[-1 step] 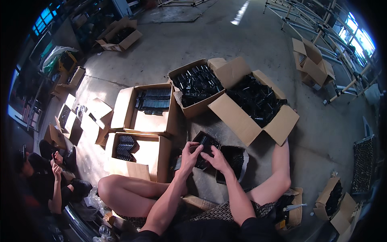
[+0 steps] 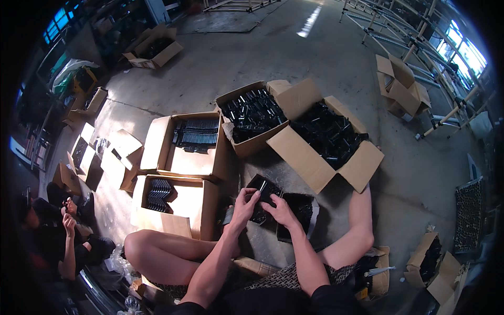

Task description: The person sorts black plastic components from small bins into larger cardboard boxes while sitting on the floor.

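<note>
My left hand [image 2: 243, 206] pinches a small, glossy black part [image 2: 263, 187] between thumb and fingers. My right hand [image 2: 280, 211] is close beside it, its bent fingers reaching toward the same part; whether they grip it is hard to see. Both hands are over a small dark bin [image 2: 273, 180], where dark bits lie. A second dark bin [image 2: 315, 220] with a pale liner along one side sits just right of it, holding small black pieces.
Ahead, one carton [image 2: 262, 144] and a flapped carton [image 2: 302, 164] hold loose black parts. To the left, an upper carton [image 2: 163, 144] and a lower carton [image 2: 195, 202] hold rows of black parts. A person [image 2: 68, 226] sits at far left. Pipe racking [image 2: 415, 52] stands far right.
The whole view has shifted slightly. The black part in my left hand is tilted a little differently and catches a bright glint. Both hands stay over the bin.
</note>
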The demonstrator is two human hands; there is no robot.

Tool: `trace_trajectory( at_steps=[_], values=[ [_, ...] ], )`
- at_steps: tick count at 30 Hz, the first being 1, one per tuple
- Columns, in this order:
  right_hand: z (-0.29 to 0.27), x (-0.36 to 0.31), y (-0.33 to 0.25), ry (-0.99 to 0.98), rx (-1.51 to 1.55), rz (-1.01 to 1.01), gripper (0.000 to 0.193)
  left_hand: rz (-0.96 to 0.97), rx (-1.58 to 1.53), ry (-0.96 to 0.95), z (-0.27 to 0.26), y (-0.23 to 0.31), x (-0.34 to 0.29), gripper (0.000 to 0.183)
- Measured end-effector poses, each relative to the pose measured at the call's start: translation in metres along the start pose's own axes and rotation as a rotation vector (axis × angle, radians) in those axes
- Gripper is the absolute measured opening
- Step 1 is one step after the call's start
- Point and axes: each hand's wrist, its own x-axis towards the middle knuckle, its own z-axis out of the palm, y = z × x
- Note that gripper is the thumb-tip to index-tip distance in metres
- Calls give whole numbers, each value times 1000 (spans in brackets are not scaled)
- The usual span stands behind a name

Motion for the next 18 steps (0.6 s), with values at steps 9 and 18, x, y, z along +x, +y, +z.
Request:
trace_trajectory(
  at_steps=[9,18],
  values=[
    [-78,-20,-73,360,326,7,20,-48,-49,-334,-3,23,-9,45],
    [-226,31,-109,704,101,-11,29,11,180,-468,-5,36,-21,44]
  ],
)
